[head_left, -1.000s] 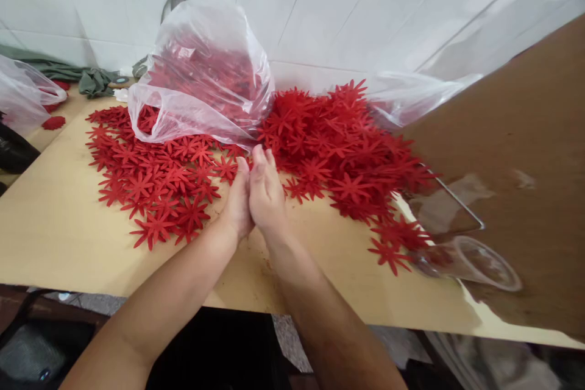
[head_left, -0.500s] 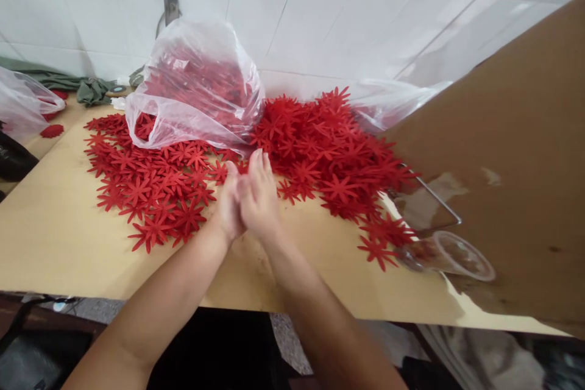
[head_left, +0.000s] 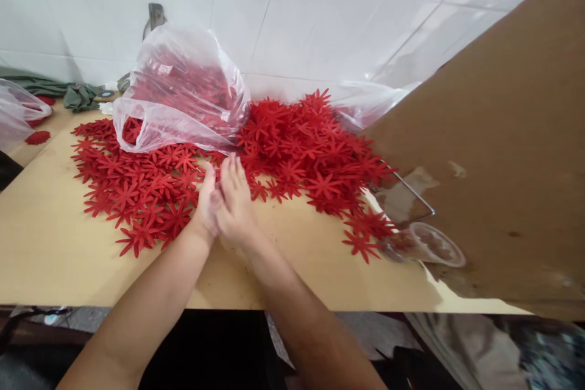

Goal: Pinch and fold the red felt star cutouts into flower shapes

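The left hand (head_left: 206, 202) and right hand (head_left: 234, 204) meet palm to palm, seemingly in a pressing or rubbing step, whether around anything I cannot tell, near red flowers (head_left: 297, 149) heaped on the table (head_left: 315, 262); grasping one would call for parting them.

Low passage is open over the tabletop (head_left: 315, 271) at lower left and lower centre-right, while red flower-shaped pieces (head_left: 315, 152) and a plastic bag (head_left: 183, 94) obstruct mid-frame and a brown panel (head_left: 498, 134) the right.
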Tool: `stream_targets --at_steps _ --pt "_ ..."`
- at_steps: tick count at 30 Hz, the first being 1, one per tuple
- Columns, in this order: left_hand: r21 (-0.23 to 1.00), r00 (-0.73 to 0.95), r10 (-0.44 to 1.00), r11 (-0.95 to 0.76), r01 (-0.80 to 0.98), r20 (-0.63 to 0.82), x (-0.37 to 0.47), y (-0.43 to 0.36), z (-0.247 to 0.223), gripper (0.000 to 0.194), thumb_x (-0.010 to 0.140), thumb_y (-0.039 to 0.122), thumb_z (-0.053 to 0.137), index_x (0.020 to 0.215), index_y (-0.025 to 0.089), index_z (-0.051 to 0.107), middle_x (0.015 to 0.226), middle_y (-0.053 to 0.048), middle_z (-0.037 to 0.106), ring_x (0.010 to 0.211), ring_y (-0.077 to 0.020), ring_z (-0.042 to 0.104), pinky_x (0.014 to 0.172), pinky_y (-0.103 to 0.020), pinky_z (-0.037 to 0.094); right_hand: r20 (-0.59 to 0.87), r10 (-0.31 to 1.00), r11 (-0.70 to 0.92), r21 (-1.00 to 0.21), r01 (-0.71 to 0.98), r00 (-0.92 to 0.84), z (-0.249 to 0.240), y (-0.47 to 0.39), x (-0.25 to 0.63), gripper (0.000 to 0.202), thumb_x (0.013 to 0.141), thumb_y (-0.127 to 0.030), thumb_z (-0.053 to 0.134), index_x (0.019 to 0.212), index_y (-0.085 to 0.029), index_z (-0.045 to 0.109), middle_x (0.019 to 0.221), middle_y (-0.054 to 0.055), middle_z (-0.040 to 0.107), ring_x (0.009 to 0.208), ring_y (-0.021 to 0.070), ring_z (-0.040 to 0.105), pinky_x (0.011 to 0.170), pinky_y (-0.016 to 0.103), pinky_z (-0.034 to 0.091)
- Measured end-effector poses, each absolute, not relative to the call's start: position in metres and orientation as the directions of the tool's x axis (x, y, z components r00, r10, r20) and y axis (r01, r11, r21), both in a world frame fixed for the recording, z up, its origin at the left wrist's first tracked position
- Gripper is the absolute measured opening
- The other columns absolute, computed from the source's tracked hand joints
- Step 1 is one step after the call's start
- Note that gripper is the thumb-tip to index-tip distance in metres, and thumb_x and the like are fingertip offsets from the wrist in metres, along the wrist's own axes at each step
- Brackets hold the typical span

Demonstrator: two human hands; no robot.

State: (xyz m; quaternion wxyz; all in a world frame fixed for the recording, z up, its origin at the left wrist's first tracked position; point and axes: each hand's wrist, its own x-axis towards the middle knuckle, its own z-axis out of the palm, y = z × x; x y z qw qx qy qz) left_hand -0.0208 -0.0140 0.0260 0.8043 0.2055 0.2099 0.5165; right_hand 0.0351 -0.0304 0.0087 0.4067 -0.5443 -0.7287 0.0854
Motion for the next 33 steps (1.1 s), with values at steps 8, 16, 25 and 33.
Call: stream_targets --at_steps 8,16,25,33 --pt "0.442 0.431 0.885 0.462 -0.769 -0.175 -0.025 -0.014 0.031 0.065 0.082 0.062 0.023 0.125 0.020 0.047 0.126 -0.006 0.053 0.129 -0.0219 0.034 0.107 -0.035 0.026 0.562 0.819 0.463 -0.525 0.714 -0.117 0.003 -0.033 0.033 0.078 0.083 -0.062 0.014 0.141 -0.011 0.009 0.150 0.012 0.006 0.138 0.0242 0.000 0.112 0.050 0.010" --pt "0.526 0.502 0.850 0.504 -0.685 -0.161 -0.023 -0.011 0.032 0.054 0.082 0.058 0.034 0.111 0.018 0.056 0.105 -0.007 0.063 0.111 -0.0211 0.052 0.098 -0.033 0.036 0.513 0.859 0.426 -0.707 0.565 -0.007 0.000 -0.016 0.051 0.059 0.086 -0.048 0.028 0.137 -0.018 0.026 0.145 0.010 0.027 0.136 0.0198 0.020 0.111 0.047 0.018" --pt "0.646 0.351 0.912 0.401 -0.650 -0.212 -0.025 0.002 0.025 0.022 0.079 0.030 0.050 0.094 0.017 0.060 0.088 -0.005 0.065 0.088 -0.0160 0.060 0.083 -0.030 0.044 0.360 0.933 0.353 -0.916 0.190 0.002 0.001 0.010 0.076 0.032 0.079 -0.031 0.050 0.108 -0.022 0.054 0.110 0.006 0.064 0.104 0.0173 0.058 0.096 0.041 0.043" --pt "0.834 0.207 0.936 0.349 -0.427 -0.286 -0.016 0.002 0.018 0.012 0.073 0.011 0.054 0.076 0.014 0.064 0.064 0.000 0.062 0.062 -0.0085 0.055 0.070 -0.025 0.044 0.263 0.962 0.252 -0.960 0.125 0.078 -0.001 0.002 0.095 0.031 0.076 -0.043 0.055 0.098 -0.022 0.058 0.098 0.005 0.065 0.091 0.0160 0.061 0.086 0.038 0.049"
